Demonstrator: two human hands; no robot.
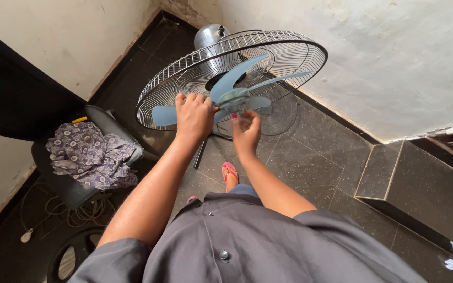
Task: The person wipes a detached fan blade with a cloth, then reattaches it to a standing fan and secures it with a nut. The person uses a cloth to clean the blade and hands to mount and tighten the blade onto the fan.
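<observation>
**Two hands at the hub of an uncovered pedestal fan**

The front guard is off, so the pale blue fan blades (232, 91) are exposed. If one spun, the fingers at the hub would likely be struck, and a hard tug could tip the fan, which stands in the room corner at twelve o'clock from the person.

The left hand (195, 115) is curled closed over a blade at about nine o'clock of the hub. The right hand (246, 131) sits at five o'clock of the hub, fingertips pinched together on something small; I cannot tell what. The wire rear grille (184, 65) rings the blades. A patterned cloth (90, 154) lies at nine o'clock.
</observation>
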